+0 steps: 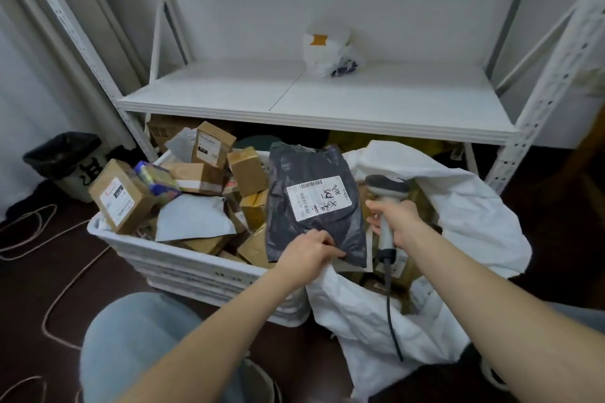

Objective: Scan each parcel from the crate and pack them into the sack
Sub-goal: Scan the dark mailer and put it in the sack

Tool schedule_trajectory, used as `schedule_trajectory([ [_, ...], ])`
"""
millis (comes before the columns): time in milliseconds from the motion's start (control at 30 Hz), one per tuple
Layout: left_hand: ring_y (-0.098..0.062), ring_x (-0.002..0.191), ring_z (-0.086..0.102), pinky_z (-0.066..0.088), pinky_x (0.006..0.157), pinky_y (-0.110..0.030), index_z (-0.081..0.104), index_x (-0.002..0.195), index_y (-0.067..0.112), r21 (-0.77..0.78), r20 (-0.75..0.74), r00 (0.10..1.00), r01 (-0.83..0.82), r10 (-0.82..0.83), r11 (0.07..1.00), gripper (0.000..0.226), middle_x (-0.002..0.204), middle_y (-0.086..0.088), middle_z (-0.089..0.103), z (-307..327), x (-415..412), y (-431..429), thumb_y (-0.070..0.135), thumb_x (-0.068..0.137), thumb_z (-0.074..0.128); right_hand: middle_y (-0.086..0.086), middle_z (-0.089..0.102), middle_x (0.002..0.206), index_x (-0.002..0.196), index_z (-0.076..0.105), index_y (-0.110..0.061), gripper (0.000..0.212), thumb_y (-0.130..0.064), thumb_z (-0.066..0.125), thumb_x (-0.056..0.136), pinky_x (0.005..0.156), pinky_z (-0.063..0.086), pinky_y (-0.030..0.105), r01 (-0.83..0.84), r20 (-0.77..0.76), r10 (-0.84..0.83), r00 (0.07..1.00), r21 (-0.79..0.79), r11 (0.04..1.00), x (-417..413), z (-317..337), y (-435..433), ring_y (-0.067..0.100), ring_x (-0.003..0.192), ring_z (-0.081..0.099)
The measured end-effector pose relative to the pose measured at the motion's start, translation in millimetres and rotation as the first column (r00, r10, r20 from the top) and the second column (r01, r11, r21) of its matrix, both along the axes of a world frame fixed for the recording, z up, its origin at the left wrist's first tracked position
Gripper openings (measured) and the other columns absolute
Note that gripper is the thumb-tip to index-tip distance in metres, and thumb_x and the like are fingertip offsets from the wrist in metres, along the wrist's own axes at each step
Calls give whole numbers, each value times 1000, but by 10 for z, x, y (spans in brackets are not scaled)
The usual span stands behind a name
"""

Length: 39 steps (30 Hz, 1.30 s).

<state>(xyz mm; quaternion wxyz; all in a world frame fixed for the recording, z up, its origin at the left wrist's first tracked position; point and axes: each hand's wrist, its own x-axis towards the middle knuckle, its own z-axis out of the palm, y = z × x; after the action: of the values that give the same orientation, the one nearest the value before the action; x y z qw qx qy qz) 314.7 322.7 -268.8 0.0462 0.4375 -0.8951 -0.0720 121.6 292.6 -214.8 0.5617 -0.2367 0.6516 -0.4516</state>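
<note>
My left hand (307, 252) pinches the bottom edge of a dark grey mailer bag (314, 206) and holds it upright, its white label facing me. Right beside it, my right hand (397, 217) grips the handle of a grey barcode scanner (386, 188), whose head sits level with the label. A white crate (183, 268) full of cardboard boxes and poly mailers stands at the left. The white sack (458, 216) gapes at the right, with brown parcels visible inside. The mailer hangs between crate and sack.
A white metal shelf (327, 101) spans the back, bearing a white plastic bag (330, 51). A bin with a black liner (65, 160) stands at the far left. Thin rope (55, 291) loops over the dark floor. My knee in grey cloth (137, 347) is below the crate.
</note>
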Motion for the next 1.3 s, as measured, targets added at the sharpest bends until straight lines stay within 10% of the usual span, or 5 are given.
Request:
schedule_trajectory([
  [233, -22, 108, 54, 43, 85, -28, 60, 124, 20, -256, -332, 879, -432, 341, 865, 38, 116, -4, 57, 408, 240, -327, 34, 89, 63, 12, 66, 98, 98, 60, -3, 18, -5, 72, 84, 77, 52, 37, -79, -31, 78, 996, -25, 997, 150, -94, -221, 25, 90, 64],
  [433, -30, 110, 61, 49, 97, -45, 49, 132, 9, 734, -437, 174, -499, 883, 461, 109, 127, -10, 61, 373, 594, -914, 74, 49, 77, 15, 68, 100, 111, 62, 2, 31, -7, 73, 83, 64, 52, 30, -72, -15, 72, 997, 5, 997, 192, -252, -315, 22, 81, 64],
  [533, -29, 93, 67, 54, 88, -44, 61, 118, 6, 823, -424, 57, -393, 904, 410, 76, 108, -9, 70, 297, 568, -1044, 51, 62, 83, 13, 69, 96, 110, 63, 0, 30, -6, 73, 83, 63, 52, 29, -59, 7, 60, 998, -11, 998, 143, -231, -298, 19, 74, 63],
  [1000, -16, 91, 59, 44, 88, -29, 66, 103, 11, 380, -264, 921, -175, 288, 908, 14, 98, -1, 66, 1939, -38, -940, 10, 96, 54, 3, 68, 87, 109, 62, -6, 37, -12, 80, 77, 59, 53, 19, 213, 87, -195, 977, -427, 879, -194, 800, -65, 10, 71, 63],
  [1300, -27, 103, 57, 42, 86, -33, 66, 106, 8, -33, -119, 983, -147, 142, 989, 17, 107, -10, 65, 2113, -404, -845, 10, 93, 56, -4, 64, 52, 79, 60, -8, 19, -3, 79, 76, 48, 52, 21, 178, 169, -122, 978, -372, 911, -379, 871, 82, 3, 41, 54],
])
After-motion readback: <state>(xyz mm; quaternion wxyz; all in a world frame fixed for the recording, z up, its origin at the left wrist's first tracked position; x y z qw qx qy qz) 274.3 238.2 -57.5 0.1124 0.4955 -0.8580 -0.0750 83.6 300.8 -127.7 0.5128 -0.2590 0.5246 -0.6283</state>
